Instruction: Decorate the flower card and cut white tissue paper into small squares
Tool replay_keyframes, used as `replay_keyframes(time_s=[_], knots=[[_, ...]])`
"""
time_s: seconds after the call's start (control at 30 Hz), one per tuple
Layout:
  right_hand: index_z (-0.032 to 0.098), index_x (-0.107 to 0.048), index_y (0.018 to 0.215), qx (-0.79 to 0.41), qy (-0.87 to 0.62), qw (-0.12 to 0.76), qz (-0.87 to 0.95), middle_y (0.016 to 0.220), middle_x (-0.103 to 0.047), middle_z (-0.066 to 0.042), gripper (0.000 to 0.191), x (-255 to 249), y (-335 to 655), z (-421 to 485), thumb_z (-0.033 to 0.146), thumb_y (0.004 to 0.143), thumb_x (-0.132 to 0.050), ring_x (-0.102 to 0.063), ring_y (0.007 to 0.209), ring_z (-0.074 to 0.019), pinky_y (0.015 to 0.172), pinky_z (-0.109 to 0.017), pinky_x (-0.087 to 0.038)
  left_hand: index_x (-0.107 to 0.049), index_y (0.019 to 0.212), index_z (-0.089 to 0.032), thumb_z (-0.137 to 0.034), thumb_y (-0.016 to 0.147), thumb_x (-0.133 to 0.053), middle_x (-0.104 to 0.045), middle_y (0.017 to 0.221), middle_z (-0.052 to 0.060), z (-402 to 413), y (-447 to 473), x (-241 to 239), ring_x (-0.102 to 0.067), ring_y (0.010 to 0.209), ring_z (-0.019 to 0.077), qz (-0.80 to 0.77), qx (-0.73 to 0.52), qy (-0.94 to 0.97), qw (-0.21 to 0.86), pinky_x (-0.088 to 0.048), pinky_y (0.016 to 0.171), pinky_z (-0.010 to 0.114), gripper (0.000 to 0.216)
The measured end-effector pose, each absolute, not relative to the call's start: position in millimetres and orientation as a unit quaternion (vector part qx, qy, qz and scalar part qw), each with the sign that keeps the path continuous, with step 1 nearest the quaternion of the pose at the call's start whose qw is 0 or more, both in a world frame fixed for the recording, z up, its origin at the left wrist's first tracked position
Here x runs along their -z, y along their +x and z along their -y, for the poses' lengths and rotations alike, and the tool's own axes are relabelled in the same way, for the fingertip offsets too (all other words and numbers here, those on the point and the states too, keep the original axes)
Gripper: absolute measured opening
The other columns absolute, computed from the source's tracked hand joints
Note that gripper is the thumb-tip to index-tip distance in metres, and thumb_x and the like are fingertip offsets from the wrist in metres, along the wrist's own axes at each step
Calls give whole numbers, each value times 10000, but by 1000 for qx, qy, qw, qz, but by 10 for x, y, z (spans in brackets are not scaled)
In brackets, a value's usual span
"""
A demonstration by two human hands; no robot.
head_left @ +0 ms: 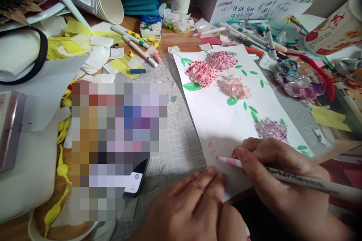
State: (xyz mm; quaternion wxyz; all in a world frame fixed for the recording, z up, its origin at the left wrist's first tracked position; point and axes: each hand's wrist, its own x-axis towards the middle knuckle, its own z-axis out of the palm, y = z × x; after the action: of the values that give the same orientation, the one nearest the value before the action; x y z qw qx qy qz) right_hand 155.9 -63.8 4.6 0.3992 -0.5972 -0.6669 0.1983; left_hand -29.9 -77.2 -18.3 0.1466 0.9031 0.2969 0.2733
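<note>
My right hand (285, 180) grips a white marker (299, 180) with a pink tip, which touches the lower left corner of a white paper sheet (209, 115). Small pink handwritten characters (211, 150) stand just above the tip. With its fingertips on the sheet's bottom edge, my left hand (195, 207) lies partly curled; a small white end (248, 230) pokes out beside its bent finger, too hidden to name. On the sheet are several crumpled-paper flowers, among them a red-and-white one (201, 73) and a purple one (272, 128), with drawn green leaves (192, 86).
Beneath the sheet lies a grey cutting mat (181, 147). A phone (135, 180), mostly blurred out, rests to the left. Paint palette (300, 79), scattered markers (246, 34) and a tilted paper cup (336, 26) crowd the right. Yellow paper scraps (75, 41) and stacked cups (110, 5) are at back left.
</note>
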Motion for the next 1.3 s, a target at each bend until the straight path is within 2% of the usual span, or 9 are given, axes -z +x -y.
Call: replay_keyframes(time_s=[0.3,0.73,0.9,1.3], knots=[[240,-531,651,-207,-607,407,650,543,-555,69,233,-56,1547,620,113,811,-642,-521,451,-78,408,-183,-404,-592,720,-202,-164,865,-434,-718,1097,45,755,-317,163,-661,1069,198,-290,-266,906,159,-561,890,276,218],[242,-572,651,-198,-621,430,625,558,-595,38,208,-80,1563,650,125,805,-649,-522,453,-104,377,-215,-379,-594,735,-206,-213,876,-465,-713,1106,54,783,-328,162,-663,1066,214,-305,-267,898,172,-562,901,294,191],[240,-544,649,-212,-590,416,659,551,-593,51,223,-68,1579,645,111,799,-650,-534,438,-91,368,-202,-372,-605,740,-189,-287,911,-490,-702,1144,63,790,-316,170,-637,1114,200,-293,-267,906,147,-543,934,295,229],[258,-555,633,-213,-622,378,652,597,-649,41,211,-116,1530,680,168,793,-660,-584,483,-114,404,-220,-400,-615,736,-184,-304,927,-487,-708,1131,66,782,-287,154,-655,1082,194,-294,-271,906,138,-543,934,282,259]])
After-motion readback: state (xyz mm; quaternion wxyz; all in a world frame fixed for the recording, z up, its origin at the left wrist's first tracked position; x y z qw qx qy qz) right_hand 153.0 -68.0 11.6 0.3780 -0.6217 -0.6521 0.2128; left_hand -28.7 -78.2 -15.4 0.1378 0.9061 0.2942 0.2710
